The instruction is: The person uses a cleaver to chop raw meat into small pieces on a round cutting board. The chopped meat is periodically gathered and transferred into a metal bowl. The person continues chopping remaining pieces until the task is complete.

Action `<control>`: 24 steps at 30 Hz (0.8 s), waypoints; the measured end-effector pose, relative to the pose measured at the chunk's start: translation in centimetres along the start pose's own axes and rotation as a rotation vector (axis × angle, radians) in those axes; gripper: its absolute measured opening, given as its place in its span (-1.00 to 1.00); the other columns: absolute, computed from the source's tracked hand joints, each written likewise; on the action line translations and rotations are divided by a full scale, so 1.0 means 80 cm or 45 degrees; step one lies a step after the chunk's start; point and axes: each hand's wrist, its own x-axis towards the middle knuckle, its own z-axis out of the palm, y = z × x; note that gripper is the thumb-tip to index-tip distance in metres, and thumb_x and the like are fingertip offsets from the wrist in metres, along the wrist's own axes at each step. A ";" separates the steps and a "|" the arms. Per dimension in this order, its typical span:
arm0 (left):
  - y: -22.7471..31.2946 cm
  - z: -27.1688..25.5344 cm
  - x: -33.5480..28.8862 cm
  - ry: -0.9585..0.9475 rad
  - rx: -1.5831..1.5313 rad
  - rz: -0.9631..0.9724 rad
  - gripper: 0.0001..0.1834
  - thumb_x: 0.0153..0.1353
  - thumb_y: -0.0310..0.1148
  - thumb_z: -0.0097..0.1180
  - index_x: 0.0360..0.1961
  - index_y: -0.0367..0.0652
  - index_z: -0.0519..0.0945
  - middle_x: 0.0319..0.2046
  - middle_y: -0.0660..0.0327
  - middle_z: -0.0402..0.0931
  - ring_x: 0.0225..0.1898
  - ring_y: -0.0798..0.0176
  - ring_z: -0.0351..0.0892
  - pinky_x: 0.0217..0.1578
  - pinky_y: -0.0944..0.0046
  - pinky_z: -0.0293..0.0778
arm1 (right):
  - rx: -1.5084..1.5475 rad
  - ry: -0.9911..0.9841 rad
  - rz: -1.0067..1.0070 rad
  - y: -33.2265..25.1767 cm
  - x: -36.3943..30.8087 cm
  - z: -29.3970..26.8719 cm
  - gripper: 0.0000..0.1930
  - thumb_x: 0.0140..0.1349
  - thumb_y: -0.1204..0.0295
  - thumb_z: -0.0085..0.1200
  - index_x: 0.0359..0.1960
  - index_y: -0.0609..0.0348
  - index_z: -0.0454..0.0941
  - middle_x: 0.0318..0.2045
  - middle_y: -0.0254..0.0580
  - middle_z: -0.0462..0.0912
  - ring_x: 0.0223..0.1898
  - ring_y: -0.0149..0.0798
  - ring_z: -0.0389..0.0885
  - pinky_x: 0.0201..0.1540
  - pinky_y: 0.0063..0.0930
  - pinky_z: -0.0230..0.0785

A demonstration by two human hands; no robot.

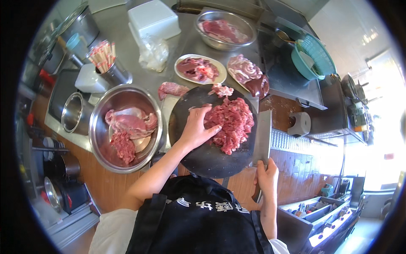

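Observation:
A round dark chopping board (203,158) lies in front of me with a heap of sliced red meat (231,122) on it. My left hand (197,129) rests flat on the board, fingers spread against the left side of the heap, holding nothing. My right hand (267,178) grips the handle of a broad steel cleaver (262,137), whose blade stands along the board's right edge beside the meat. A small clump of meat (220,90) sits at the board's far rim.
A steel bowl (101,139) with raw meat stands to the left. Two plates of meat (198,69) (246,74) and a far steel bowl (202,29) lie beyond the board. A chopstick holder (105,63), white box (153,19) and teal basket (315,57) are nearby.

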 end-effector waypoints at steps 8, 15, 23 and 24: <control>0.016 0.049 0.045 -0.231 0.129 -0.141 -0.13 -0.20 0.03 0.47 0.15 -0.12 0.42 0.00 -0.02 0.32 0.10 -0.05 0.30 0.17 0.11 0.21 | -0.379 -0.254 -0.180 0.045 0.036 0.046 -0.75 0.21 0.39 0.00 -0.20 0.38 0.44 -0.60 0.14 0.57 -0.58 0.01 0.60 -0.51 -0.21 0.44; 0.013 0.055 0.032 -0.063 -0.455 -0.324 -0.32 -0.07 -0.25 0.43 0.07 -0.23 0.43 -0.03 0.14 0.39 0.04 0.24 0.40 0.10 0.22 0.32 | -0.172 -0.548 0.002 -0.023 0.023 0.036 -0.75 0.23 0.41 -0.01 -0.18 0.40 0.43 -0.68 -0.01 0.56 -0.74 -0.24 0.56 -0.64 -0.34 0.41; 0.074 0.010 0.045 0.171 -0.867 -0.215 -0.48 0.11 -0.50 0.25 0.10 -0.26 0.38 -0.13 0.22 0.49 -0.17 0.41 0.53 -0.13 0.35 0.52 | 0.009 -0.531 -0.084 -0.076 0.012 0.016 -0.82 0.23 0.46 0.05 -0.24 0.35 0.46 -0.70 -0.31 0.47 -0.77 -0.49 0.40 -0.70 -0.56 0.22; 0.080 0.001 0.044 0.206 -0.881 -0.215 -0.48 0.10 -0.50 0.25 0.10 -0.26 0.37 -0.13 0.21 0.50 -0.17 0.40 0.53 -0.13 0.35 0.52 | 0.015 -0.542 -0.084 -0.089 0.007 0.018 -0.83 0.23 0.49 0.04 -0.22 0.36 0.46 -0.69 -0.33 0.47 -0.77 -0.49 0.38 -0.69 -0.58 0.21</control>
